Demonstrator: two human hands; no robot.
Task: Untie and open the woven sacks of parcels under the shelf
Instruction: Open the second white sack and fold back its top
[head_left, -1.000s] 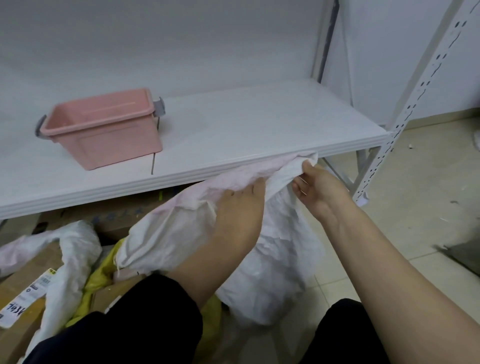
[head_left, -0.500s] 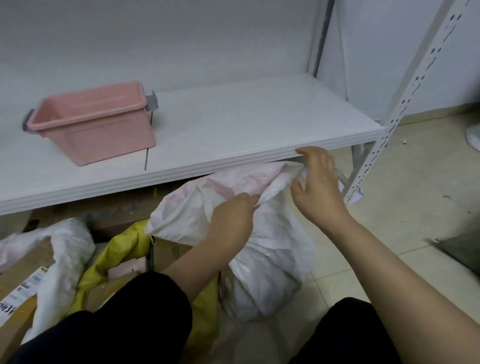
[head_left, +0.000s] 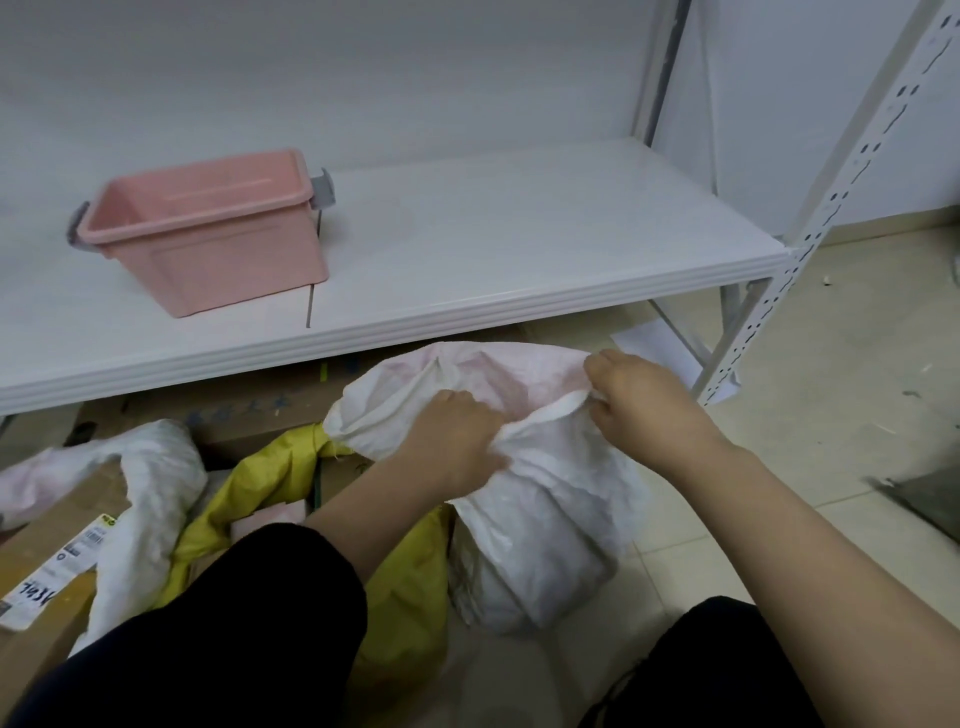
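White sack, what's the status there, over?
Left hand and right hand both grip white sack at its mouth. Contents not visible. Shelf edge close above.

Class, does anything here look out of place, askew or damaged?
A loose white paper sheet lies on the tiled floor under the white shelf, at its right end; small scraps litter the tiles. The pink plastic bin sits skewed to the shelf edge.

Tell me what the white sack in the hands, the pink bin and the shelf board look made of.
The white sack: likely woven plastic, matte; it holds stiff, sharp creases.
The pink bin: moulded plastic, smooth, slight sheen, one-piece rim.
The shelf board: white coated or laminated panel, semi-gloss, ribbed front edge; core cannot be told.
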